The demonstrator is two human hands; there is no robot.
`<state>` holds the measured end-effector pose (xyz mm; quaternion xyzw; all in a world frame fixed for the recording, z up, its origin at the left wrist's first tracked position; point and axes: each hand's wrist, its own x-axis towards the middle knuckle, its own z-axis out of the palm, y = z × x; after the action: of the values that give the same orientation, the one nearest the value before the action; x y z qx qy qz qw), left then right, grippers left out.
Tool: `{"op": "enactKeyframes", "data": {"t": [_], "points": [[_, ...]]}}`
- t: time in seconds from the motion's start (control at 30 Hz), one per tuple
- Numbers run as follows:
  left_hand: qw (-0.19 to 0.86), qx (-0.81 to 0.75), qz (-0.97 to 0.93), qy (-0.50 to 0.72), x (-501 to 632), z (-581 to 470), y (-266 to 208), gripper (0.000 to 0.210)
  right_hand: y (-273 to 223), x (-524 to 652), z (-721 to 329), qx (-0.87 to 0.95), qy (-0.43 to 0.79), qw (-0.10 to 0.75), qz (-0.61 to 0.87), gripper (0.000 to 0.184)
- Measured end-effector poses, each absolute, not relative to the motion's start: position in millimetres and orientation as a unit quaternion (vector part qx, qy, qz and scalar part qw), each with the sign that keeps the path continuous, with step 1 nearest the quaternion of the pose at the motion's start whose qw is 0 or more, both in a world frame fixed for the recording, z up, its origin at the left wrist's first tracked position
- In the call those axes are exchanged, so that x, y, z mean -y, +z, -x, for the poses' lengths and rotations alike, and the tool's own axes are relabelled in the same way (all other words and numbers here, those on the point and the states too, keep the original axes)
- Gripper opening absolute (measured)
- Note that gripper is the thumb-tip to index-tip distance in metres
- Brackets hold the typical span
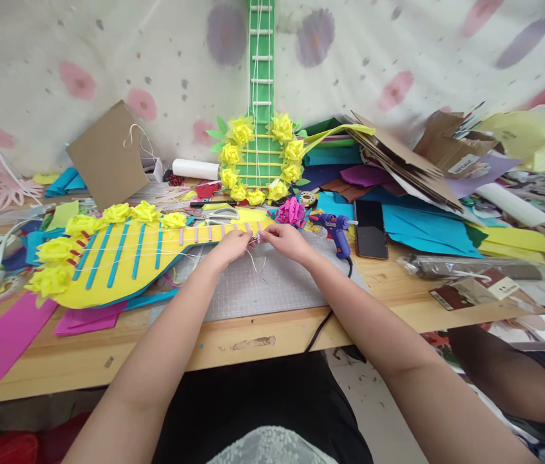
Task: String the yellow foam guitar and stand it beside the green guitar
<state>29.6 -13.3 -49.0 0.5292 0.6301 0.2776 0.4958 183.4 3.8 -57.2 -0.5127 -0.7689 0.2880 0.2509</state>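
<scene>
A flat yellow paper guitar [103,283] with blue strips, pale purple frets and yellow paper flowers lies on the table, its narrow neck reaching right. White strings [190,233] run along it. My left hand [232,246] pinches at the far end of the neck. Close beside it, my right hand [286,241] has its fingertips pinched together at the same end. Loose string ends [252,261] hang below the fingertips. Both hands seem closed on the string, though the fingers partly hide it. A grey cutting mat [263,290] lies under the hands.
A blue glue gun [338,233] with a black cord stands right of my right hand, beside a phone [370,229]. Behind are scissors [217,216], a pink paper flower [290,211] and an upright green guitar [261,77]. Cardboard [108,154] and coloured paper [422,225] crowd the sides.
</scene>
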Motion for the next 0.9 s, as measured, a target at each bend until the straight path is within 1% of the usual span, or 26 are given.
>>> {"op": "enactKeyframes", "data": {"t": [0.1,0.23,0.37,0.47,0.63,0.77,0.83,0.9], "points": [[0.493,-0.628,-0.482,0.361,15.3,-32.4,-53.0,0.030,-56.8,-10.2,-173.9,0.756,0.287,0.275,0.520,0.033],[0.538,-0.578,-0.401,0.464,20.8,-33.3,-51.8,0.023,-61.3,-10.2,-161.6,0.723,0.341,0.349,0.490,0.038],[0.516,-0.539,-0.420,0.516,22.9,-31.6,-54.0,0.023,-65.9,-5.3,-154.6,0.695,0.401,0.396,0.447,0.041],[0.489,-0.525,-0.443,0.537,20.7,-30.7,-58.7,0.024,-66.9,-4.2,-152.6,0.690,0.396,0.419,0.438,0.040],[0.455,-0.538,-0.446,0.552,15.7,-29.9,-64.6,0.025,-66.6,-6.2,-147.7,0.697,0.353,0.417,0.464,0.036],[0.445,-0.519,-0.449,0.575,15.2,-26.7,-65.3,0.027,-66.7,-6.7,-147.5,0.702,0.331,0.424,0.467,0.038],[0.465,-0.504,-0.442,0.579,16.3,-23.8,-62.7,0.027,-66.8,-6.8,-151.0,0.711,0.331,0.418,0.459,0.039],[0.510,-0.492,-0.418,0.569,17.7,-20.8,-58.7,0.024,-66.8,-6.8,-155.8,0.725,0.326,0.409,0.449,0.039]]}}
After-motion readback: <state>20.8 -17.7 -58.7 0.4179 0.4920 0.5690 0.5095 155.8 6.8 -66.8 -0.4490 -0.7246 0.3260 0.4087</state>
